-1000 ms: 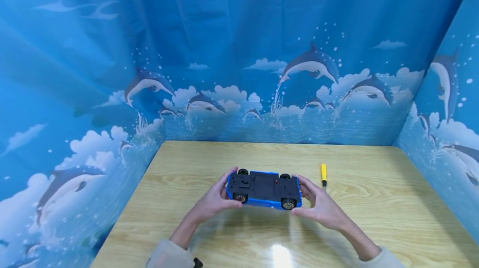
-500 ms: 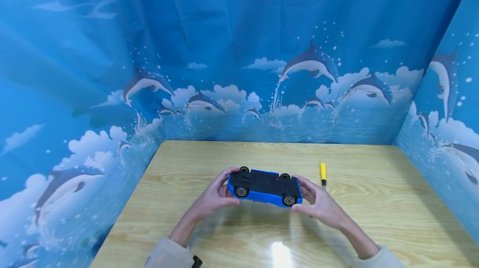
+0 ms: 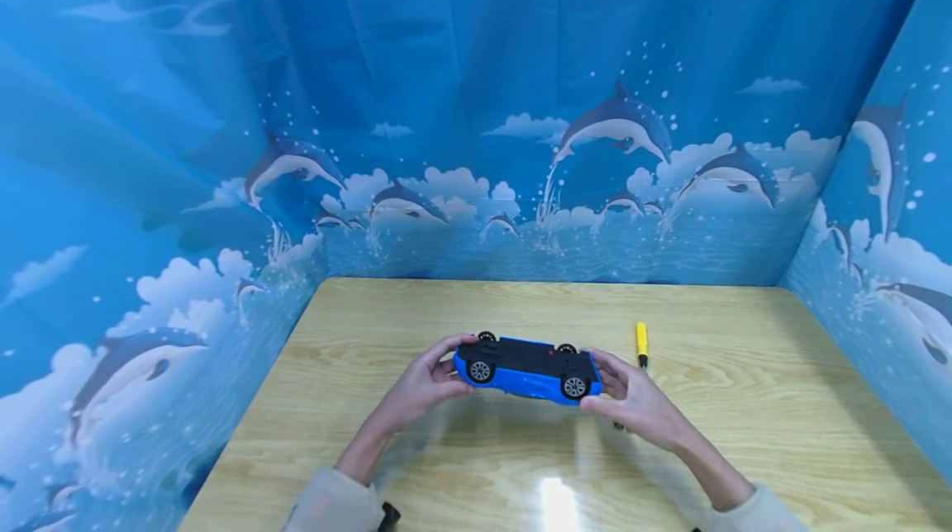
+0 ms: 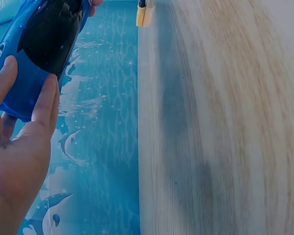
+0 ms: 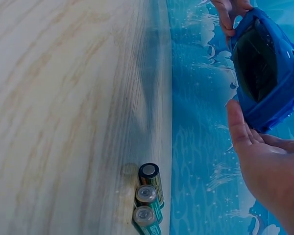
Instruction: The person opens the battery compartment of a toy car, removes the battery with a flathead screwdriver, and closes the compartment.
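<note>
A blue toy car (image 3: 528,371) is held above the table, its black underside tilted up and two wheels facing me. My left hand (image 3: 422,387) grips the end at left, thumb on the near side. At the other end, my right hand (image 3: 641,406) holds the car between thumb and fingers. In the left wrist view the left hand (image 4: 27,142) has its fingers on the blue body, beside a dark window. The right wrist view shows the right hand (image 5: 272,166) under the car (image 5: 264,68), near its dark windscreen.
A screwdriver with a yellow handle (image 3: 642,340) lies on the wooden table (image 3: 416,309), beyond my right hand. Three batteries (image 5: 148,196) stand together in the right wrist view; the right hand mostly hides them from the head camera. A dolphin-printed curtain (image 3: 446,102) surrounds the table's back and sides.
The toy car has been tilted, so more of its blue side and less of its underside now faces me. Both hands have kept their hold on its ends.
</note>
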Demonstrator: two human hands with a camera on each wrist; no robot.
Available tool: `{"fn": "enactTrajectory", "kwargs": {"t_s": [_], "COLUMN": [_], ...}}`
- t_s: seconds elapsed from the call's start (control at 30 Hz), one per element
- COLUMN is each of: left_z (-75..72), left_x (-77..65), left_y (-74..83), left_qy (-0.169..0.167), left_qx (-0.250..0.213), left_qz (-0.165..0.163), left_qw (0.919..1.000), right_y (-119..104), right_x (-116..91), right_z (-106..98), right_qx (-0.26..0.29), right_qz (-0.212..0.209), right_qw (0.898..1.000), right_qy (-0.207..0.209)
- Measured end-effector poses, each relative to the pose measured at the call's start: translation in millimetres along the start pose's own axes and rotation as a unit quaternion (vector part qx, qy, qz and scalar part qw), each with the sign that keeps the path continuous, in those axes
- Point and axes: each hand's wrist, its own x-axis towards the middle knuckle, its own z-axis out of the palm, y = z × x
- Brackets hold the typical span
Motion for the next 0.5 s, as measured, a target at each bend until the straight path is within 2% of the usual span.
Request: {"fn": "enactTrajectory", "kwargs": {"t_s": [0.33,0.5], "left_z": [1.0,0.6], "left_x": [0.8,0.3], "left_y": [-0.3,-1.3], "left_qy": [0.020,0.021], "left_qx": [-0.006,-0.006], "left_qz": [-0.016,-0.019], "left_qw": [0.9997,0.9996], "right_y": [2.2,2.1], "right_x": [0.8,0.9], "right_z": [2.7,3.2], "right_qx": [-0.041,-0.031], "right_qz": [-0.033,-0.052], "right_qw": [0.998,0.998], "right_qy": [0.020,0.028]}}
